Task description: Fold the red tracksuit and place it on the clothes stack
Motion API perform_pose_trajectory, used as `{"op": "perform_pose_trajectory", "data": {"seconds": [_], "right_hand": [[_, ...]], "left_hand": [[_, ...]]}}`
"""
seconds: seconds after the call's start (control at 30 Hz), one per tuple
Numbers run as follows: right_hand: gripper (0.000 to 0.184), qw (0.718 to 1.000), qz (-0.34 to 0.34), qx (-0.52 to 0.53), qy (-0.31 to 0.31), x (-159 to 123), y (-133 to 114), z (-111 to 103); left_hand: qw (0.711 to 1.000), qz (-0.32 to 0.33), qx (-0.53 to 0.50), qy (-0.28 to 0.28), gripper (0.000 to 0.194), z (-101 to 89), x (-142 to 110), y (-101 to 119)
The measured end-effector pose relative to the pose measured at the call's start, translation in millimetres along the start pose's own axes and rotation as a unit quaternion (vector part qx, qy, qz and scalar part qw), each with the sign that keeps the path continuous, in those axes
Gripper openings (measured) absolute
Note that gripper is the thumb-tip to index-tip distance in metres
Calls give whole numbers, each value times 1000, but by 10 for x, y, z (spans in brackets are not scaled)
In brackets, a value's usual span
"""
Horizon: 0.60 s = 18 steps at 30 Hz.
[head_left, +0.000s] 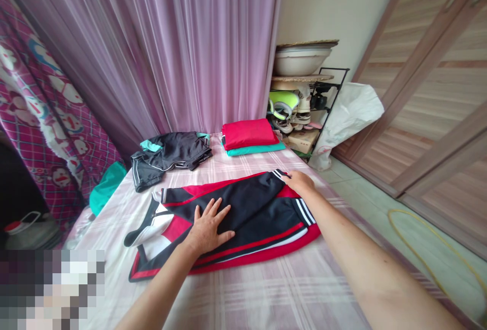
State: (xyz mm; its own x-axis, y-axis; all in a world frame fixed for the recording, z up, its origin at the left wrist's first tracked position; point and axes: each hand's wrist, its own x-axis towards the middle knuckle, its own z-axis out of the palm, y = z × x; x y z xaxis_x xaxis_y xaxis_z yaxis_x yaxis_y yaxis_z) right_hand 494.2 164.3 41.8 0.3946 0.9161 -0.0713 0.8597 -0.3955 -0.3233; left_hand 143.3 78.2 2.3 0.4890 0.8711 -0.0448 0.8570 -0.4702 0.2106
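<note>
A black, red and white track jacket [251, 233] lies folded on a pink plaid bedsheet [266, 289], with one black sleeve laid across its body. My left hand [207, 228] rests flat on the jacket's middle, fingers spread, gripping nothing. My right hand [300, 183] lies on the sleeve's striped cuff end at the far side. Behind the jacket sit a crumpled black garment [171, 152] and a folded red cloth [249, 134] on a folded teal cloth [254, 149].
A teal cloth [106, 186] lies at the bed's left edge. A lilac curtain [171, 41] hangs behind the bed. To the right stand a shoe rack [329, 102] with a white basin [302, 61] on top, a white plastic sack [352, 122], and a wooden sliding door [429, 81].
</note>
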Motion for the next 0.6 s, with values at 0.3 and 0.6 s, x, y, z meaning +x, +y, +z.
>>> {"op": "perform_pose_trajectory", "data": {"seconds": [0.3, 0.6], "right_hand": [[27, 1000, 11, 3, 10, -139, 217, 69], [48, 972, -169, -18, 164, -417, -327, 3]], "left_hand": [[999, 27, -21, 13, 38, -66, -42, 1], [995, -36, -22, 89, 47, -279, 183, -85]]}}
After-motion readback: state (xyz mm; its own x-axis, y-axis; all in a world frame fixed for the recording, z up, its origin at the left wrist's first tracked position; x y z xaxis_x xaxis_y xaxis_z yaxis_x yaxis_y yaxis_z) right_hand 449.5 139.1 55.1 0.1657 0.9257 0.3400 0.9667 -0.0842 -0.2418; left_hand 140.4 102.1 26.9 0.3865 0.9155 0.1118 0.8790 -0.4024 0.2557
